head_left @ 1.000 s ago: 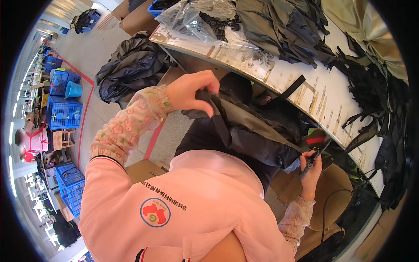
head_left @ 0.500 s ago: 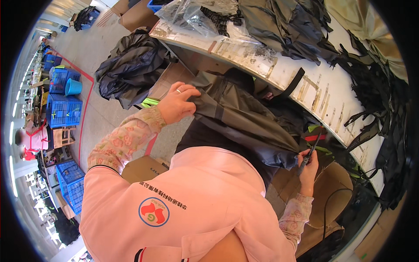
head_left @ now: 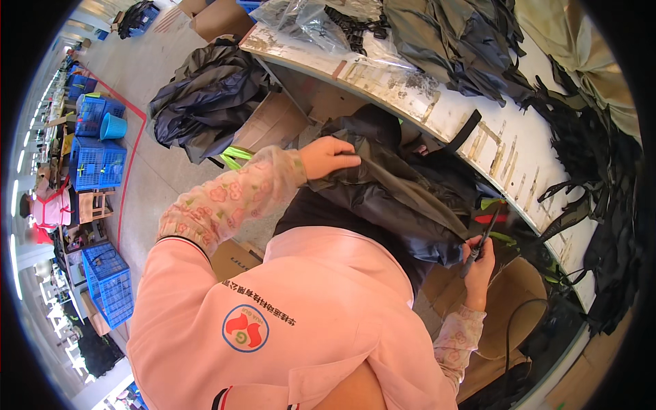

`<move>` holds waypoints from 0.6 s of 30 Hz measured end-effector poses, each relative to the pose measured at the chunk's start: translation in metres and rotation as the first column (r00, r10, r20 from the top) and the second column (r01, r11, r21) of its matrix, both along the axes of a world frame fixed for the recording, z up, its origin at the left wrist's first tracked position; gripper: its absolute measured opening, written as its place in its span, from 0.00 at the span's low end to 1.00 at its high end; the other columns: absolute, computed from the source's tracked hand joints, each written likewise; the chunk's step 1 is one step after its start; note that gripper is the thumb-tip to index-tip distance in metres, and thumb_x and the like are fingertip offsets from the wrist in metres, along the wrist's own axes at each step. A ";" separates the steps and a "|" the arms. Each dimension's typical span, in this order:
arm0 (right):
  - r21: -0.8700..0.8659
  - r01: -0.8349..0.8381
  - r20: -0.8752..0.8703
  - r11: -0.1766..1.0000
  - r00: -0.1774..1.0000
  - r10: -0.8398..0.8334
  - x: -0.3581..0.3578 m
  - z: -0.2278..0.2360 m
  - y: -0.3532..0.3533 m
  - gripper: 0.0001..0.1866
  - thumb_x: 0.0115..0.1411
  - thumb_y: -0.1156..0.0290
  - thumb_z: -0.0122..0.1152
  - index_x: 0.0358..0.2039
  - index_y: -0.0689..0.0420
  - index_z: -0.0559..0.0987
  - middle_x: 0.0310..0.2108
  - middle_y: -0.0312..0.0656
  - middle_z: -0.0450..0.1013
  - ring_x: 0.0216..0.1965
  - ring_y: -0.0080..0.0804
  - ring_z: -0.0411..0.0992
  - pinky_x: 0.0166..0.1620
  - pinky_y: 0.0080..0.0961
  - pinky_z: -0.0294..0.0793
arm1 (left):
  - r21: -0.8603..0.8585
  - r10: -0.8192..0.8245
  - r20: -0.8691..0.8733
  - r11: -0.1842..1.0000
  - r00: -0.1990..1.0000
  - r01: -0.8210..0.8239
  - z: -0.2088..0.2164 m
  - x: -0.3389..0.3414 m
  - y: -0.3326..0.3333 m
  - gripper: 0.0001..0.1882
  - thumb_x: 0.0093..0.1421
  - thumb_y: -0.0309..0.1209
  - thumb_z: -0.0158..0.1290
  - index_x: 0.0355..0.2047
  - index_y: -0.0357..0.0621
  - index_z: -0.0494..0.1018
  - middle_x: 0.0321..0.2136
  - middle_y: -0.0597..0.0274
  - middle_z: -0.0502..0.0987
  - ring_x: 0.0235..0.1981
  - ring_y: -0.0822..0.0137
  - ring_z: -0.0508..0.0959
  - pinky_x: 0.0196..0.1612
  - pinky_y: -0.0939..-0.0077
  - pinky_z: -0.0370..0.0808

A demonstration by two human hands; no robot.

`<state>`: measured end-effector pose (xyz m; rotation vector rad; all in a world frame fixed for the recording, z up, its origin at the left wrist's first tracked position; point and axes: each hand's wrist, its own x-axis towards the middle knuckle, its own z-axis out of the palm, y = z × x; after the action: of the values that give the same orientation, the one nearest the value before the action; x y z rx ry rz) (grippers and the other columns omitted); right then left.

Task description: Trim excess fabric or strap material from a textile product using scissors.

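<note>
While fabric [head_left: 406, 205] sags beside the scuffed table [head_left: 447, 109], crates [head_left: 99, 164] seemingly line the floor [head_left: 154, 191].

blue crates [head_left: 97, 164] and a light blue bin [head_left: 112, 127] stand left of a red floor line [head_left: 144, 120]

Dark tool [head_left: 488, 229] partly hidden by the right hand [head_left: 482, 268], plastic bag [head_left: 307, 29] cropped at top, distant person [head_left: 56, 206] blurred

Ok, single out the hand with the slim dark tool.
The right hand: it holds the slim dark tool, while the left hand grips dark fabric.
</note>
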<state>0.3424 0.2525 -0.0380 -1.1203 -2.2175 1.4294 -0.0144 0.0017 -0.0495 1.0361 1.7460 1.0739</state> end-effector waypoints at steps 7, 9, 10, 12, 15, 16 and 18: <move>-0.032 -0.035 -0.026 0.999 0.999 0.034 -0.003 -0.007 -0.003 0.08 0.54 0.82 0.59 0.31 0.58 0.69 0.26 0.31 0.67 0.28 0.16 0.63 0.33 0.15 0.64 | -0.061 0.078 0.544 0.997 0.835 -0.053 0.020 -0.003 0.008 0.21 0.66 0.43 0.48 0.28 0.36 0.76 0.24 0.79 0.72 0.28 0.85 0.65 0.34 0.85 0.66; -0.028 -0.033 -0.015 0.999 0.999 0.032 -0.002 -0.007 -0.003 0.09 0.54 0.82 0.59 0.31 0.58 0.69 0.26 0.31 0.67 0.28 0.16 0.63 0.33 0.14 0.64 | -0.073 0.068 0.523 0.997 0.849 -0.034 0.022 -0.006 0.007 0.21 0.66 0.43 0.48 0.28 0.36 0.77 0.24 0.78 0.73 0.28 0.85 0.66 0.34 0.85 0.67; -0.048 -0.025 -0.020 0.999 1.000 0.024 -0.003 -0.005 -0.003 0.09 0.53 0.82 0.59 0.31 0.58 0.69 0.27 0.31 0.67 0.28 0.16 0.63 0.33 0.14 0.64 | -0.083 0.056 0.502 0.996 0.863 -0.016 0.022 -0.008 0.007 0.21 0.66 0.43 0.48 0.28 0.36 0.77 0.24 0.78 0.73 0.28 0.85 0.67 0.34 0.84 0.67; -0.067 -0.008 -0.022 0.998 1.000 0.006 -0.006 0.002 -0.004 0.09 0.53 0.82 0.60 0.31 0.58 0.69 0.27 0.31 0.67 0.28 0.16 0.63 0.33 0.14 0.64 | -0.130 0.076 0.491 0.991 0.868 -0.013 0.023 -0.015 0.004 0.21 0.66 0.43 0.49 0.29 0.36 0.78 0.25 0.76 0.75 0.28 0.84 0.68 0.34 0.84 0.68; -0.135 -0.086 -0.033 0.987 0.996 0.083 -0.014 0.023 -0.005 0.09 0.53 0.82 0.61 0.32 0.58 0.70 0.26 0.31 0.68 0.29 0.17 0.64 0.33 0.15 0.65 | -0.194 0.093 0.452 0.981 0.887 -0.004 0.028 -0.031 0.001 0.21 0.64 0.44 0.50 0.33 0.35 0.79 0.27 0.71 0.78 0.29 0.83 0.72 0.34 0.82 0.70; -0.167 -0.105 -0.050 0.980 0.994 0.098 -0.018 0.027 -0.007 0.09 0.53 0.81 0.61 0.32 0.59 0.70 0.26 0.31 0.68 0.29 0.17 0.64 0.33 0.15 0.65 | -0.234 0.104 0.462 0.972 0.881 0.008 0.027 -0.038 -0.001 0.21 0.64 0.45 0.51 0.33 0.35 0.79 0.27 0.71 0.79 0.29 0.82 0.72 0.34 0.82 0.71; -0.199 -0.126 -0.072 0.972 0.991 0.114 -0.017 0.025 -0.007 0.09 0.53 0.81 0.61 0.32 0.59 0.70 0.26 0.31 0.68 0.29 0.17 0.64 0.33 0.15 0.65 | -0.293 0.100 0.462 0.955 0.881 0.045 0.026 -0.045 0.002 0.22 0.62 0.46 0.53 0.33 0.35 0.80 0.27 0.69 0.80 0.28 0.81 0.73 0.34 0.83 0.71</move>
<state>0.3253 0.2456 -0.0127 -1.0015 -2.1691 1.7498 -0.0592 0.0034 -0.0232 0.5051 1.4606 0.9468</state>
